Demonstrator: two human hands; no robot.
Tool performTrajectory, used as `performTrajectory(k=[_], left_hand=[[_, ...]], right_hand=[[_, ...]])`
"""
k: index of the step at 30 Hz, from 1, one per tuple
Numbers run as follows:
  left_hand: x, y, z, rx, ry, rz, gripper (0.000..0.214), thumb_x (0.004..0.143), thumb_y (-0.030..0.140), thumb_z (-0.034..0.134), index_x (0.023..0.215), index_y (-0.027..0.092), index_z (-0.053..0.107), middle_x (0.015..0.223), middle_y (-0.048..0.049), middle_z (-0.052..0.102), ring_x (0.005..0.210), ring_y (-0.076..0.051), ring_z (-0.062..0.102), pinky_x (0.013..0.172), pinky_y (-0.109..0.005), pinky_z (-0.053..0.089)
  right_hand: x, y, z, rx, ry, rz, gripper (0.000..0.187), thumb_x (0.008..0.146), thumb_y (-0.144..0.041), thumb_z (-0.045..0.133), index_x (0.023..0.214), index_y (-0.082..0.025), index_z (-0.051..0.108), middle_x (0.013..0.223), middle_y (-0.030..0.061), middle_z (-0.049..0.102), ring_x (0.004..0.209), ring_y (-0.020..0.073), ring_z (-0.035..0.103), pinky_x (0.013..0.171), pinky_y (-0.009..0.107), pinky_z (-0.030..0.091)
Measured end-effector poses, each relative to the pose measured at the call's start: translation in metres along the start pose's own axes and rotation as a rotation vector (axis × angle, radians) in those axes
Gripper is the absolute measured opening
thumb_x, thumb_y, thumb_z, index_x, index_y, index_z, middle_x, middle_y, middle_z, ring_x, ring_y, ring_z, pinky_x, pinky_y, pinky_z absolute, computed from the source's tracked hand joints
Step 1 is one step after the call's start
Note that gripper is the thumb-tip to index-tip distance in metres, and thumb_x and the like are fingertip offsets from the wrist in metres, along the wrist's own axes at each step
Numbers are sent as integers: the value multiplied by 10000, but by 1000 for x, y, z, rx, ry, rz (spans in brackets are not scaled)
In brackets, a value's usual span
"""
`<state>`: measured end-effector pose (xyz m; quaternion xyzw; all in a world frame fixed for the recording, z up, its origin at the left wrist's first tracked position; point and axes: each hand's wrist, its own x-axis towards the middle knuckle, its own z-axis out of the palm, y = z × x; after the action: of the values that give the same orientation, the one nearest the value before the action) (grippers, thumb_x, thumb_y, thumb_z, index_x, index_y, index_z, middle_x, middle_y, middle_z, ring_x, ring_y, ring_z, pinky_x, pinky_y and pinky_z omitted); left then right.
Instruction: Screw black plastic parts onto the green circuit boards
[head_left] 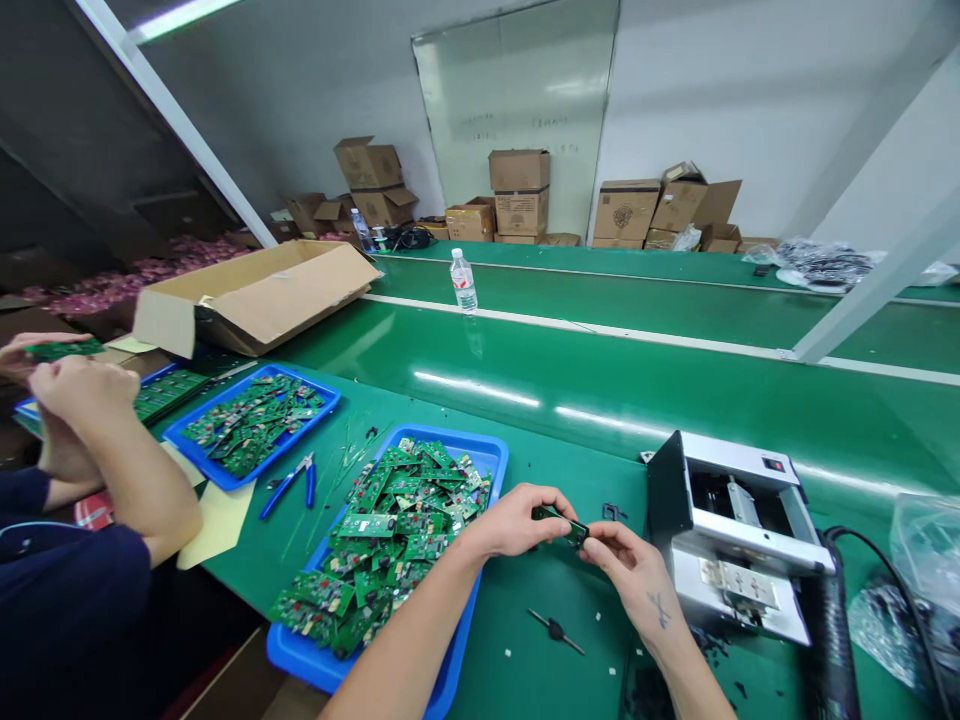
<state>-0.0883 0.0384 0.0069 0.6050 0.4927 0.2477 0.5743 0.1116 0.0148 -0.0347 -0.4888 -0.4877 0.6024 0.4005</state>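
Note:
Between my two hands is a small green circuit board (576,533), held level above the green table. My left hand (525,518) pinches its left end, fingers closed over it. At its right end, the fingertips of my right hand (626,565) close on the edge; a small dark part shows there, too small to name. Left of my hands lies a blue tray (491,455) heaped with green circuit boards (409,520). A thin dark tool with a thick middle (555,628) rests on the table below my hands.
A silver and black machine (739,530) stands at right, beside a black hose (829,630) and plastic bags (892,620). Blue-handled cutters (289,485) lie near a second blue tray (330,400). At far left a co-worker's hands (82,385) hold a board. A bottle (463,282) stands behind.

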Motion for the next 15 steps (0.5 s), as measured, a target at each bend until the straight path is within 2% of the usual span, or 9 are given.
performTrajectory(k=[4, 7, 9, 11, 12, 13, 15], left_hand=[[1, 6, 4, -49, 31, -54, 283, 765, 379, 627, 908, 138, 662, 604, 28, 549, 516, -75, 449, 485, -188, 314], [4, 12, 14, -115, 38, -104, 306, 736, 388, 653, 884, 121, 660, 570, 27, 541, 508, -74, 449, 473, -192, 291], [9, 15, 26, -173, 16, -139, 314, 708, 389, 675, 863, 117, 654, 561, 28, 537, 510, -77, 461, 469, -195, 285], [15, 17, 40, -219, -20, -170, 321, 683, 390, 693, 855, 123, 645, 572, 29, 539, 519, -82, 484, 468, -196, 285], [19, 17, 48, -229, -38, -182, 321, 676, 391, 697, 852, 127, 642, 582, 29, 542, 523, -83, 493, 465, -195, 283], [23, 18, 56, -232, -54, -191, 316, 673, 390, 698, 846, 131, 640, 588, 29, 542, 522, -82, 496, 461, -194, 279], [30, 21, 70, -227, -75, -203, 298, 674, 383, 696, 833, 137, 637, 582, 33, 534, 510, -77, 487, 454, -191, 273]], right_hand=[[-23, -13, -5, -97, 15, -5, 499, 768, -497, 668, 1155, -182, 647, 1048, 119, 708, 845, 230, 690, 732, 319, 570], [-52, -28, -28, -227, 110, -52, 527, 795, -501, 630, 1235, -213, 607, 1154, 125, 681, 873, 231, 691, 739, 309, 574], [-69, -37, -57, -316, 284, -74, 504, 772, -549, 621, 1146, -214, 657, 1090, 116, 709, 890, 250, 695, 791, 321, 567], [-79, -43, -96, -461, 552, -27, 509, 725, -617, 611, 1056, -237, 684, 980, 99, 739, 892, 285, 697, 846, 378, 546], [-81, -44, -117, -579, 654, 44, 502, 733, -619, 594, 1078, -263, 674, 998, 89, 737, 938, 307, 684, 907, 433, 510], [-81, -44, -137, -700, 748, 151, 498, 716, -631, 586, 1042, -268, 684, 955, 100, 740, 923, 343, 679, 903, 501, 491], [-76, -39, -168, -828, 826, 350, 554, 676, -671, 588, 1022, -250, 691, 932, 150, 735, 916, 422, 660, 872, 611, 447]])
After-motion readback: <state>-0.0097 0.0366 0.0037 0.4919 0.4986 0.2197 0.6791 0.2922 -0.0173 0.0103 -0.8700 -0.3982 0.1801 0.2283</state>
